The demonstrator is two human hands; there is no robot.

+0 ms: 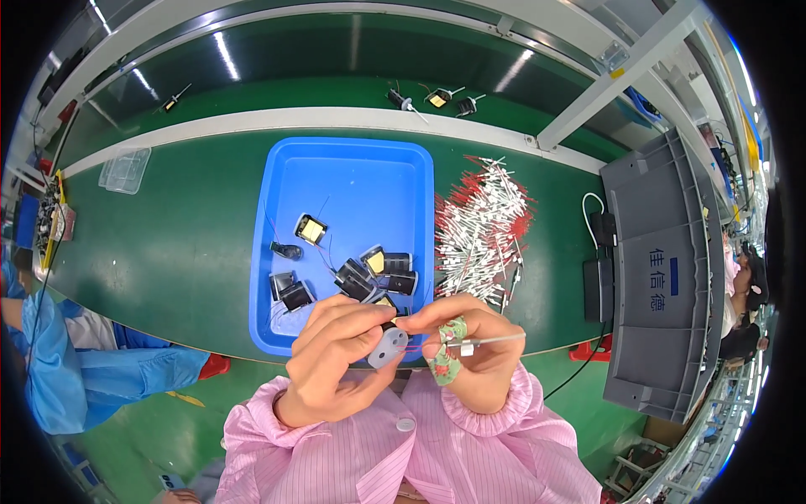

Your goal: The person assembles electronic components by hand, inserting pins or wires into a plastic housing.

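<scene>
Above the tray's near edge my left hand [336, 357] is closed on a small black part with a grey round face [388, 348]. Small dark holes show in that face, and thin pink wires run from the part toward my right hand [483, 357]. That hand is closed too, its fingertips meeting the part's upper edge. A thin white lead with a white connector [468, 347] passes through its fingers and sticks out to the right. Green patterned wrapping [447, 353] covers one of its fingers. How the wires join the lead is hidden.
A blue tray [348, 151] holds several black parts with yellow labels [357, 279]. To its right lies a heap of white and red leads [487, 231]. A grey crate [659, 277] stands farther right. More parts [438, 98] lie behind the white rail. A person's blue sleeve [126, 382] is at left.
</scene>
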